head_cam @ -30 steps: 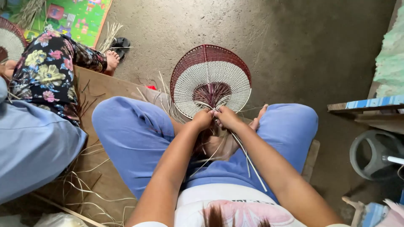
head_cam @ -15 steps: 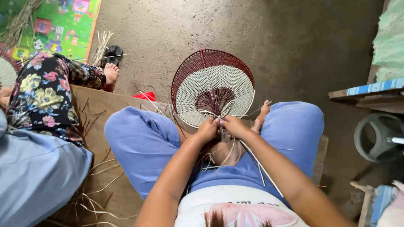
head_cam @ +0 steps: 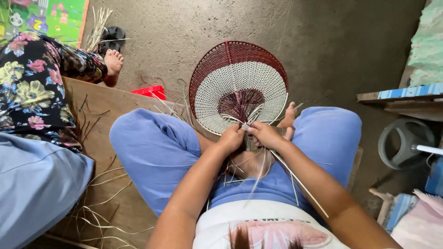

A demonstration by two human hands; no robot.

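A round woven fan (head_cam: 240, 87), dark red at the rim and pale within, was held upright over the lap. Its base was pinched by the left hand (head_cam: 230, 138) and the right hand (head_cam: 265, 134), pale loose strips (head_cam: 295, 177) being gripped there too.

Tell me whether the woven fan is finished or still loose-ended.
Loose-ended: pale strips trail from the woven fan base, pinched by both hands.

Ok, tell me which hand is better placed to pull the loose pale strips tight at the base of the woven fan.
Probably the right hand: the long pale strips trail from under it along that forearm. The left hand pinches the woven fan at its base, steadying it.
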